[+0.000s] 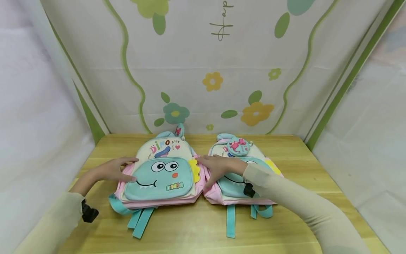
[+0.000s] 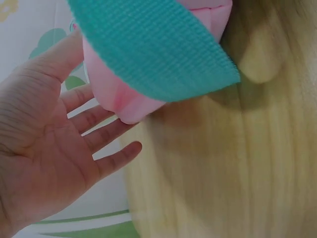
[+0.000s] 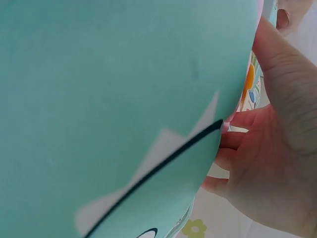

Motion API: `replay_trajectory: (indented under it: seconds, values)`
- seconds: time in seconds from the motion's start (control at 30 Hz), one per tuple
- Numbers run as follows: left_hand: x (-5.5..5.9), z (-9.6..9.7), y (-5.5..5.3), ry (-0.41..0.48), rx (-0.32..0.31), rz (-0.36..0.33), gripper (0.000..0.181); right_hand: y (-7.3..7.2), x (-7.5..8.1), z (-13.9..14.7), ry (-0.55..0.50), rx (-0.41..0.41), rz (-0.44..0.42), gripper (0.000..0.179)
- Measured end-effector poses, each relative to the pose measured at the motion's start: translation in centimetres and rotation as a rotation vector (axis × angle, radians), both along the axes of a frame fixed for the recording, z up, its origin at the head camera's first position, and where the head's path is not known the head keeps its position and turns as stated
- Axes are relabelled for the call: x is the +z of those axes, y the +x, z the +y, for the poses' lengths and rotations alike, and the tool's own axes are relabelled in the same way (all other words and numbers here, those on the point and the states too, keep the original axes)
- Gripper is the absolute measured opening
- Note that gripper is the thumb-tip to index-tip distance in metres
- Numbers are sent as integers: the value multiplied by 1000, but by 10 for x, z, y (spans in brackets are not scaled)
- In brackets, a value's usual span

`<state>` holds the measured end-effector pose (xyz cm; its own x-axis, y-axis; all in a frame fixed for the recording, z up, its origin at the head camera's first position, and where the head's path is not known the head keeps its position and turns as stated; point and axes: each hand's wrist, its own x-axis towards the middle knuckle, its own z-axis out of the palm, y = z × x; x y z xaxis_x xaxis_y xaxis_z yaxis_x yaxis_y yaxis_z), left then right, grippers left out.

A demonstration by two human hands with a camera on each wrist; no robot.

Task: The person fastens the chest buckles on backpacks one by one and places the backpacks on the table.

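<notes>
Two children's dinosaur backpacks lie side by side with their fronts up. At the left backpack point(image 1: 158, 176), with its teal face pocket and pink sides, my left hand point(image 1: 115, 171) touches the left edge, thumb on the front. In the left wrist view that hand point(image 2: 59, 129) has its fingers spread along the pink side, behind a teal strap point(image 2: 158, 49). My right hand point(image 1: 219, 167) reaches between the bags, over the left edge of the right backpack point(image 1: 231, 185), fingers toward the left one. The right wrist view shows this hand point(image 3: 272, 153) beside a teal pocket point(image 3: 124, 99), its fingertips partly hidden.
Both bags rest on a wooden table point(image 1: 190, 229), straps point(image 1: 231, 222) hanging toward its front. A round teal pouch point(image 1: 238, 146) lies on the right bag's top. Behind the table stands a white flowered curtain point(image 1: 190, 53), with white cloth point(image 1: 38, 106) at the sides.
</notes>
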<state>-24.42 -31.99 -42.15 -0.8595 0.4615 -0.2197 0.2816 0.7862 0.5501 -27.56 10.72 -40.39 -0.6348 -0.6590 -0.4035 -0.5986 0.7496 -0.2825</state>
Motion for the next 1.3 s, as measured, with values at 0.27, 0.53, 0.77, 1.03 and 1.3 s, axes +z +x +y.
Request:
replay_trajectory:
  seconds: [0.27, 0.53, 0.77, 1.03, 1.3]
  values:
    - [1, -11, 0, 62, -24, -52, 89, 4, 1, 0, -54, 15, 22, 123]
    - [16, -25, 5, 124, -119, -174, 102, 11, -4, 1, -84, 20, 16, 118]
    - [17, -28, 6, 144, -115, -185, 101, 18, 2, -3, -65, 15, -22, 109]
    - [14, -24, 8, 143, -102, -157, 102, 22, 14, -5, -141, 11, -49, 98]
    - [11, -20, 12, 176, -86, -207, 103, 24, 14, -1, -345, -11, -108, 91]
